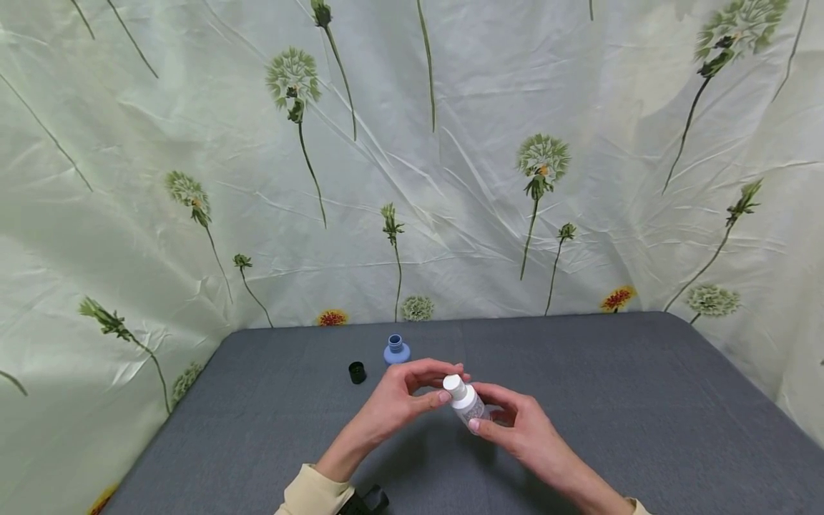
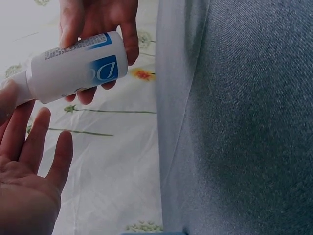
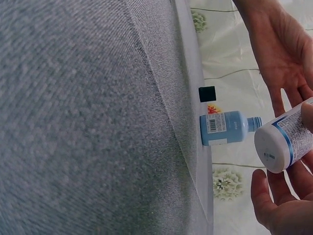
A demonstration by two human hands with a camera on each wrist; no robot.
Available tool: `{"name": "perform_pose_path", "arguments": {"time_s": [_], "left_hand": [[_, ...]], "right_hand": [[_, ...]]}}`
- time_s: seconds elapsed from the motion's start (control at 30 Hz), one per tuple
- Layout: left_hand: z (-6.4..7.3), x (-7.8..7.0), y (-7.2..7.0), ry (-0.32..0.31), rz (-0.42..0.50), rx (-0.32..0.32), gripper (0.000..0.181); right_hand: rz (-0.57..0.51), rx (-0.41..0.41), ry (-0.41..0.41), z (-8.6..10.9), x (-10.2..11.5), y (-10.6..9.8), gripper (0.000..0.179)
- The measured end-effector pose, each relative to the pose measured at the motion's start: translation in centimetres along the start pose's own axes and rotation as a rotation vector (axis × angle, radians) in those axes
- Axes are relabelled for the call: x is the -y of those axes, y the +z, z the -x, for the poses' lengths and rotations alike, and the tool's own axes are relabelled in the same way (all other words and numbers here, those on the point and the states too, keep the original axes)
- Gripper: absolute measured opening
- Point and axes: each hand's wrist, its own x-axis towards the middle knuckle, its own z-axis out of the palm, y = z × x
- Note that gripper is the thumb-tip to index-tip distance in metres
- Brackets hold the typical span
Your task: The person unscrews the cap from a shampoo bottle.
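A small white plastic bottle (image 1: 475, 409) is held above the table, tilted, its cap end up and toward the left hand. My left hand (image 1: 400, 395) pinches the white cap (image 1: 453, 385) between thumb and index finger; its other fingers are spread in the left wrist view. Around the bottle's body my right hand (image 1: 529, 430) curls its thumb and fingers. Printed text and a blue label patch show on the bottle (image 2: 80, 68) in the left wrist view. Its round base faces the camera in the right wrist view, where the cap is out of sight.
An uncapped blue bottle (image 1: 397, 353) stands upright on the grey table (image 1: 257, 422), beyond the left hand. Left of it lies a black cap (image 1: 357, 372). Behind the table hangs a pale curtain (image 1: 450, 214) with dandelion prints.
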Motion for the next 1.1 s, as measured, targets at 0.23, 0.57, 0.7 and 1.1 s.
{"name": "perform_pose_path", "arguments": {"time_s": [0.23,0.57,0.7,1.1], "left_hand": [[-0.1,0.05,0.34,-0.031,-0.025,-0.076,0.029],[-0.22,0.45,0.88,-0.03,-0.04,-0.171,0.025],[-0.26,0.49,0.88,-0.025,-0.032,-0.156,0.031],[-0.06,0.61,0.15,0.09,0.029,0.065,0.044]], "right_hand": [[-0.005,-0.02,0.003,0.05,0.19,0.02,0.046],[-0.013,-0.036,0.033,0.01,0.27,0.05,0.046],[-0.01,-0.037,0.04,-0.01,0.31,0.08,0.046],[-0.006,-0.046,0.077,-0.18,0.27,0.18,0.048]]}}
